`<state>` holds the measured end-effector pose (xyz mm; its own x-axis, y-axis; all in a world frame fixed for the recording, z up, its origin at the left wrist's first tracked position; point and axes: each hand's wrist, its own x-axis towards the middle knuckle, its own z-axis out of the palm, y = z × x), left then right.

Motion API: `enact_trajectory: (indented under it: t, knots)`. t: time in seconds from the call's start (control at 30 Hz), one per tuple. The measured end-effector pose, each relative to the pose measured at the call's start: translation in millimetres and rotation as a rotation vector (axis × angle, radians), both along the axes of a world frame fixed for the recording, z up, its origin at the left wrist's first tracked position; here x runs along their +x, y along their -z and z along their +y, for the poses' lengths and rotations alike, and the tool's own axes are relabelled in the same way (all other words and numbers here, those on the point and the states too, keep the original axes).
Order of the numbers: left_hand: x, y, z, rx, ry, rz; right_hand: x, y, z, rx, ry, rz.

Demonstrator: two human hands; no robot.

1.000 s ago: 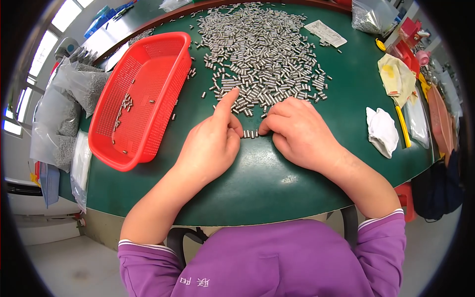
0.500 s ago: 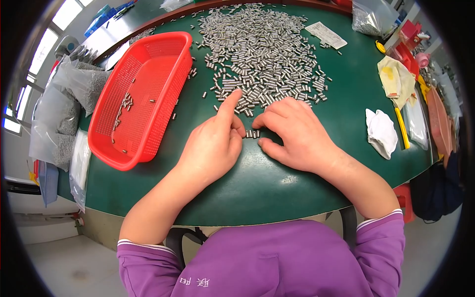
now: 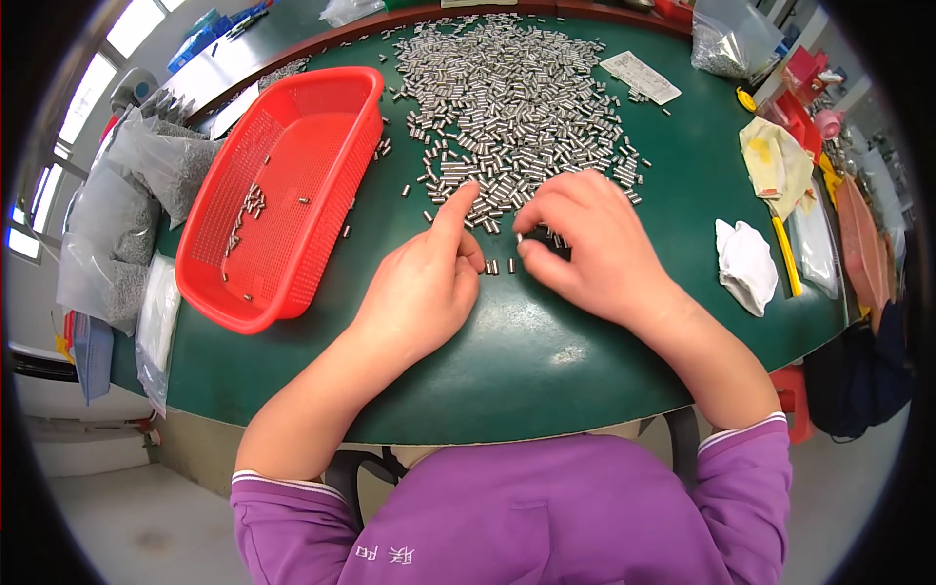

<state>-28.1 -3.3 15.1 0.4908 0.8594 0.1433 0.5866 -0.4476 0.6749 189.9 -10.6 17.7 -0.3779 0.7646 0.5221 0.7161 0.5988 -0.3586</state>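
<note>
A large heap of short, shiny metal pins [image 3: 512, 107] covers the far middle of the green table. My right hand [image 3: 595, 244] is at the heap's near edge, with a metal pin [image 3: 520, 237] pinched between thumb and index finger. More pins show under its curled fingers. My left hand [image 3: 419, 283] rests on the table to the left, index finger stretched toward the heap and the other fingers curled in. Whatever those curled fingers hold is hidden. Beside their tips a few loose pins [image 3: 492, 266] stand in a short row between the hands.
On the left a red plastic basket [image 3: 292, 283] holds several pins. Bags of small parts [image 3: 127, 224] lie beyond it. A paper slip [image 3: 640, 77] is right of the heap. Toward the right edge are a white cloth [image 3: 747, 268], a yellow-stained glove [image 3: 777, 164] and a yellow-handled tool [image 3: 786, 255].
My right hand has moved slightly right and up, away from the row, and now pinches a pin. Fewer pins show in the row. My left hand has hardly moved.
</note>
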Motion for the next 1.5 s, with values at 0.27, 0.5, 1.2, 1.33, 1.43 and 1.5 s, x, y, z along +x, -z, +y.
enact_trajectory:
  t: [0.27, 0.5, 1.2, 1.33, 1.43, 1.5]
  knots:
    - [-2, 1, -2, 0.011, 0.011, 0.003, 65, -21, 55, -0.084, 0.388, -0.148]
    - [-1, 7, 2, 0.053, 0.047, -0.022, 113, -16, 116, -0.042, 0.611, -0.202]
    - [4, 4, 2, -0.099, -0.003, -0.174, 0, -10, -9, -0.2, 0.03, -0.028]
    - [5, 7, 3, -0.129, -0.001, -0.217, -7, 6, -12, -0.207, 0.039, -0.042]
    - [8, 7, 3, -0.152, -0.006, -0.212, -10, 10, -11, -0.195, 0.03, -0.024]
    - [10, 7, 3, -0.132, 0.004, -0.176, -12, 11, -10, -0.184, 0.029, -0.007]
